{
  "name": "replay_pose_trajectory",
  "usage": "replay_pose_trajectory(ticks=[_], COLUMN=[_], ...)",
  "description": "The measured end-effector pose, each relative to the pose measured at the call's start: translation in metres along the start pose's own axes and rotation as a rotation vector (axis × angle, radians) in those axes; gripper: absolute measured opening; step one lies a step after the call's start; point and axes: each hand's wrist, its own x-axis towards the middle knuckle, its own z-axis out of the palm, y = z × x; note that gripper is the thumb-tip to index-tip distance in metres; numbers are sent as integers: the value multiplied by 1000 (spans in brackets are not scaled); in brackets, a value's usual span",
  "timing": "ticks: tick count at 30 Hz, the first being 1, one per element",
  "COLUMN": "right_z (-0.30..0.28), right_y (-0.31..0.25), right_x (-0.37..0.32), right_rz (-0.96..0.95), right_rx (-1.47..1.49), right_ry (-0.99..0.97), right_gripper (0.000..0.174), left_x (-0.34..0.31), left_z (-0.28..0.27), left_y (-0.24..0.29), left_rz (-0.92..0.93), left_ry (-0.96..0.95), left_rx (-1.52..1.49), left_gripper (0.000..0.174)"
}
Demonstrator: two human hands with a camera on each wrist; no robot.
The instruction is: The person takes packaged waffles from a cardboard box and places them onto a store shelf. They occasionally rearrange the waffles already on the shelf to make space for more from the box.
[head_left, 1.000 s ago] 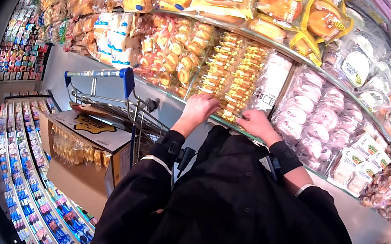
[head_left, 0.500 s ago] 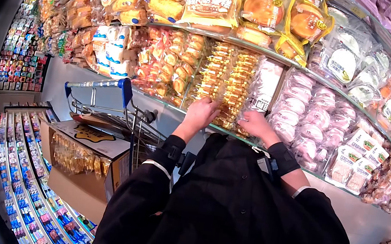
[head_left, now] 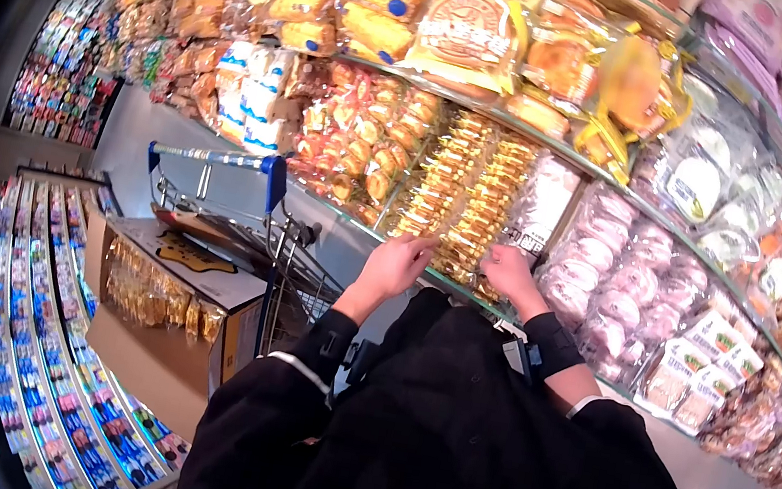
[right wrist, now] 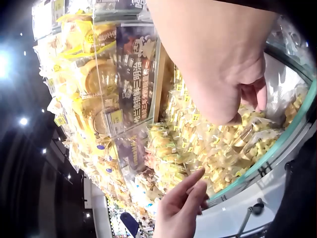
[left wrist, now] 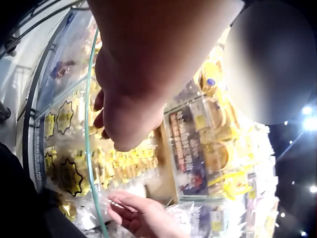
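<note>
Two rows of small gold-wrapped packets (head_left: 493, 197) stand in a glass-edged shelf bay. My left hand (head_left: 398, 264) is at the front end of the left row, close to the glass edge. In the right wrist view the left hand (right wrist: 181, 210) has its index finger extended and thumb apart, with nothing between them. My right hand (head_left: 511, 273) is at the front of the right row, beside a white printed packet (head_left: 544, 202). Seen from the left wrist, the right hand's fingers (left wrist: 130, 214) are loosely bent by clear plastic wrapping, with no item showing in them.
Pink-wrapped round buns (head_left: 604, 241) fill the bay to the right; pastry bags (head_left: 368, 130) lie to the left. Bagged cakes (head_left: 467, 38) line the upper shelf. A blue-handled cart (head_left: 222, 159) stands at left, behind an open cardboard box (head_left: 158, 351) holding gold packets.
The head view has shifted, so the shelf sits lower and more tilted. Both hands remain at the front of the gold rows, with small finger movements.
</note>
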Motion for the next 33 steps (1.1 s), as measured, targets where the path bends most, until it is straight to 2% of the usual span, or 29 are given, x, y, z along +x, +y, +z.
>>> replay_pose_trajectory(ticks=[2,3,4,5,8,9,10,12,13,14,15,16,17,18,19,20,22,23,25,28,29,30,32,33], right_z=[6,-16,-15,-21,-19,-18,-25,9,15,6,13,19,11,5,9,7,5,3,3,3,4,4,-2,-4], right_y=[-3,-31,-21,-27,-38,-40,-54,-15,11,-18,-10,13,15,-2,-12,-14,41,27,15,-19,-31,-37,-5,0], right_x=[-1,-8,-4,-4,4,12,20,41,53,46,54,67,73,65,65,66,103,98,99,80,72,66,68,63], right_rz=[12,106,220,206,291,295,428,208,137,393,289,280,346,383,450,513,396,261,240,210,305,403,369,311], right_rx=[6,-29,6,-12,-47,70,193,253,325,593,617,518,525,635,603,570,631,590,561,598,517,432,393,407], right_ry=[116,12,-61,-19,218,195,65,252,161,-2,28,74,22,67,240,433,278,191,188,183,338,492,543,586], right_gripper=[25,29,30,37,73,91,89,85,74,65,60,59,67,69,67,66,58,54,52,53,54,55,59,55], left_x=[-25,-41,-58,-75,-126,-144,-161,-200,-220,-237,-259,-284,-308,-329,-349,-359,-364,-364,-341,-305,-291,-279,-262,-257], left_z=[-17,-33,-52,-75,-136,-149,-160,-178,-187,-199,-207,-213,-218,-221,-223,-222,-223,-220,-224,-218,-210,-199,-182,-172], left_y=[-3,3,13,27,53,55,53,36,26,19,5,-10,-24,-40,-56,-65,-84,-101,-123,-164,-181,-201,-214,-227], left_rz=[-8,-33,-59,-137,-314,-363,-411,-465,-501,-528,-590,-696,-763,-773,-893,-898,-931,-911,-932,-811,-797,-747,-882,-895], left_ry=[-3,21,47,85,219,323,430,656,756,854,964,1048,1064,1105,1033,948,675,534,267,51,-32,-85,-98,-66], left_rx=[-139,-204,-270,-315,-317,-347,-374,-323,-251,-221,-215,-206,-166,-198,-165,-167,-155,-158,-161,-228,-87,-16,127,176], left_gripper=[28,27,26,26,23,22,22,22,22,21,22,21,21,22,24,26,32,34,43,60,67,82,99,112])
